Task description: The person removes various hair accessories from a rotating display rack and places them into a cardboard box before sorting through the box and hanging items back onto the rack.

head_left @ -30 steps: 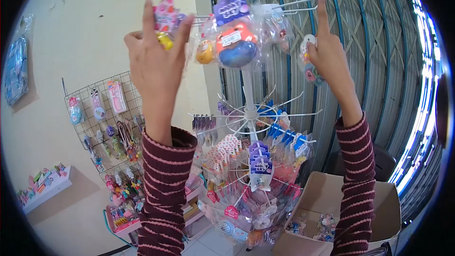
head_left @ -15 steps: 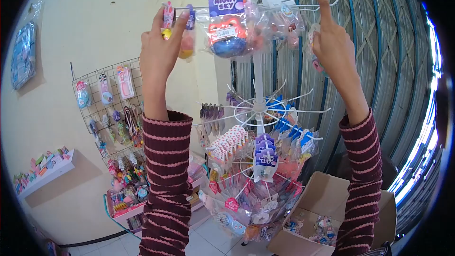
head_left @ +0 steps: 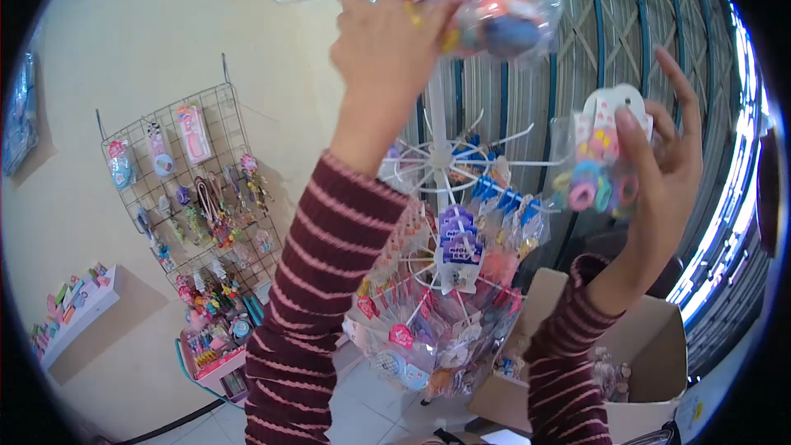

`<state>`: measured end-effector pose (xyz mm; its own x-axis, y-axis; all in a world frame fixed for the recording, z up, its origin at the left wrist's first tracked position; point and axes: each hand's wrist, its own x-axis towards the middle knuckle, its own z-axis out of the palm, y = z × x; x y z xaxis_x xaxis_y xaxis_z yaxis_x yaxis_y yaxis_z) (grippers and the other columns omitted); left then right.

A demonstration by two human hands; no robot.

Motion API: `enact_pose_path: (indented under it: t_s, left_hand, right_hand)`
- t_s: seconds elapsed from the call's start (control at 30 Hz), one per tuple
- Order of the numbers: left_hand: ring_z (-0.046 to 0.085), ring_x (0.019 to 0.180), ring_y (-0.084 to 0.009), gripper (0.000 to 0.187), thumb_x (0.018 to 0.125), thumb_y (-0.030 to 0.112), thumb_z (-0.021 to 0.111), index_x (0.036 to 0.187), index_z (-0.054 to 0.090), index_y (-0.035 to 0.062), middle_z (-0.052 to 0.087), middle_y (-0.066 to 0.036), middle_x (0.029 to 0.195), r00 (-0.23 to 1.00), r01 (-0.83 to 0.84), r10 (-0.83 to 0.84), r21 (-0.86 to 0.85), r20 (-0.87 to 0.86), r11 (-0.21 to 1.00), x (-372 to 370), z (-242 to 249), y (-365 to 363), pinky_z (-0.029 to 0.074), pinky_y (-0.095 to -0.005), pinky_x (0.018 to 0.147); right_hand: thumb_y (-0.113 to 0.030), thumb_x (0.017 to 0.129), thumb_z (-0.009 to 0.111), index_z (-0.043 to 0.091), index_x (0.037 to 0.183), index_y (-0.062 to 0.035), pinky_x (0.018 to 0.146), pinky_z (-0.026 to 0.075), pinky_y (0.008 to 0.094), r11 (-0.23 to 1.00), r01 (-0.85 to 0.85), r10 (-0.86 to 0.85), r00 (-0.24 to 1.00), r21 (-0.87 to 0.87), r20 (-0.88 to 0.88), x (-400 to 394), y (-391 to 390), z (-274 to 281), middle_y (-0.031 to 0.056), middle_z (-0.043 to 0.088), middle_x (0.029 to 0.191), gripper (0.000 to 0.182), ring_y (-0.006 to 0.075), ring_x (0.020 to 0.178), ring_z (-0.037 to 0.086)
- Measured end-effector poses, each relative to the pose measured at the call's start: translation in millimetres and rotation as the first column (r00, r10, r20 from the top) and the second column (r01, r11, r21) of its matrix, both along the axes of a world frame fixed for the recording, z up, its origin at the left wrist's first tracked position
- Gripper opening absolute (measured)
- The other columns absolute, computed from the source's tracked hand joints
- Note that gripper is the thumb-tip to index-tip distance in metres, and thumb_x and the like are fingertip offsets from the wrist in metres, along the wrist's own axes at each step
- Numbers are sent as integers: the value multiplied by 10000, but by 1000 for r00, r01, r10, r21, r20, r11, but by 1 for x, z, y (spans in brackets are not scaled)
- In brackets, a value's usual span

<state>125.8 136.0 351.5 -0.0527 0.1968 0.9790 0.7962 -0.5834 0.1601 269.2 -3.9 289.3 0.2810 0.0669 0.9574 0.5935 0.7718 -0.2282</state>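
Observation:
My left hand [head_left: 387, 53] is at the top tier of the white display rack [head_left: 439, 156], fingers spread and touching the hanging packets. Beside its thumb, a blurred clear bag with a purple header and a red-and-blue toy [head_left: 507, 21] hangs. On the right, my right hand [head_left: 666, 161] holds clear packets of colourful hair ties [head_left: 589, 185] on white cards, its thumb across the front and its index finger raised. These packets are apart from the top hooks. Part of the grip is hidden behind the cards.
Lower rack tiers carry many bagged goods, including purple-header packets [head_left: 459, 239]. An open cardboard box [head_left: 651, 354] with small items stands low right. A wire grid [head_left: 177, 128] with trinkets and a white shelf [head_left: 82, 321] are on the left wall. A metal folding gate [head_left: 610, 16] stands behind.
My left hand has moved right, and the top-tier packets have swung right with it. My right hand has lowered and shifted right, with the hair-tie packets now clearly in it. The view has shifted.

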Motion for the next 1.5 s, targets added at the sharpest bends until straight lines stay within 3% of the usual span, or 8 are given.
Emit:
enact_pose_path:
  t_s: [0.1, 0.2, 0.33, 0.47, 0.53, 1.03, 1.27, 1.5]
  left_hand:
    - [489, 923, -320, 619, 749, 453, 447, 1212, 309, 67, 416, -213, 1066, 989, 133, -129, 43, -75, 990, 6, -4, -14, 424, -363, 708]
    - [505, 599, -118, 445, 770, 259, 500, 1109, 394, -10, 528, -60, 620, 861, 456, -415, 84, -293, 886, -24, -22, -23, 411, -178, 560]
    - [387, 1072, -240, 759, 682, 498, 540, 1191, 315, -19, 361, -146, 1193, 393, 915, -843, -246, 367, 319, -112, -123, -52, 307, -326, 868]
    - [345, 1119, -213, 753, 727, 497, 491, 1224, 235, -8, 373, -126, 1193, 326, 945, -592, -269, 737, 186, -170, -275, -77, 314, -320, 889]
    - [399, 1069, -201, 621, 783, 438, 443, 1194, 289, -1, 403, -113, 1161, -204, 975, -283, 222, 937, 31, -182, -334, -85, 346, -329, 872]
    - [504, 930, -256, 347, 863, 269, 335, 1118, 358, 35, 494, -137, 1027, -322, 865, -20, 302, 947, 401, -300, -409, -13, 428, -459, 765]
    - [473, 914, -250, 595, 763, 547, 362, 1150, 376, 95, 503, -127, 985, -656, 755, 140, 648, 742, 99, -399, -427, 94, 303, -492, 832]
    - [457, 747, -197, 748, 683, 678, 312, 1131, 406, 86, 497, -57, 807, -583, 812, 186, 555, 791, 181, -455, -448, 154, 367, -412, 747]
  right_hand:
    - [-37, 693, 558, 311, 1179, 14, 530, 395, 143, 992, -110, 103, 990, -65, -101, -36, -5, -33, 95, 554, 745, 548, 85, 595, 518]
    - [-24, 680, 562, 343, 1141, 42, 497, 358, 125, 942, -263, 231, 959, -208, -164, -66, -4, -66, 95, 554, 745, 515, 68, 588, 502]
    - [25, 691, 559, 447, 1021, 65, 709, 405, 231, 805, -484, 449, 875, -343, -179, -110, 20, -120, 121, 551, 889, 351, 129, 756, 539]
    - [5, 718, 556, 492, 953, 32, 663, 418, 215, 508, -743, 673, 658, -435, -337, -171, 53, -177, 93, 568, 863, 246, 91, 753, 525]
    - [-8, 732, 552, 481, 912, 31, 601, 423, 189, 299, -852, 737, 493, -430, -463, -202, 70, -202, 83, 579, 839, 197, 69, 714, 524]
    - [-87, 757, 557, 425, 898, -33, 559, 398, 171, 129, -870, 501, 472, -477, -725, -334, 218, -325, 56, 515, 820, 201, 92, 701, 496]
    - [-90, 730, 573, 445, 948, -61, 474, 391, 213, -7, -954, 114, 297, -300, -948, -398, 334, -387, 86, 526, 865, 254, 149, 739, 551]
    - [31, 647, 579, 414, 951, -2, 466, 399, 206, -84, -986, 22, 139, -141, -990, -459, 409, -418, 108, 527, 854, 347, 157, 686, 548]
